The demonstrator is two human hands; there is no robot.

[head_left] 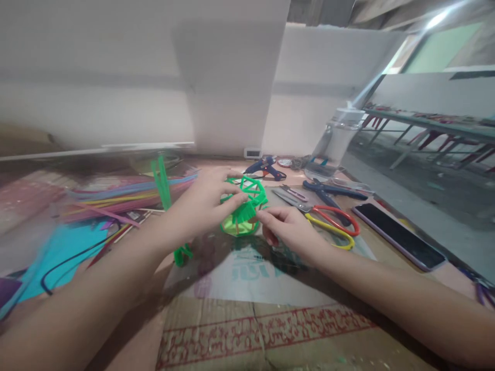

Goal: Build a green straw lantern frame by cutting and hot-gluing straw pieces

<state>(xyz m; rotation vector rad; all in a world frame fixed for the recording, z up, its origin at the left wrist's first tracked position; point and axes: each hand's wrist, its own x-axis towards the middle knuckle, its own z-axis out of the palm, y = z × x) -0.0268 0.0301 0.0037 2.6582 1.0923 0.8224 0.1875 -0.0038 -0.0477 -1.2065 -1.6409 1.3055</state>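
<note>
A small green frame [251, 191], built of what look like fuzzy pipe cleaners with a few thin sticks, stands above a plastic sheet [255, 288]. My left hand [220, 198] grips it from the left, thumb and fingers closed around its near upper side. At its right edge, my right hand [284, 226] is closed in a pinch against the frame; what lies between the fingertips is too small to make out. Loose green pipe cleaners [163, 183] stick up behind my left wrist, and a short green piece [180, 256] lies beneath it.
Right of my hands lie red-and-yellow-handled scissors [334, 219], a pink cutter [296, 194], dark pliers [334, 190] and a phone [400, 234]. Behind stand a blue glue gun [265, 166] and a clear bottle [332, 147]. Coloured pipe cleaners [127, 196] and blue sheets [69, 247] cover the left.
</note>
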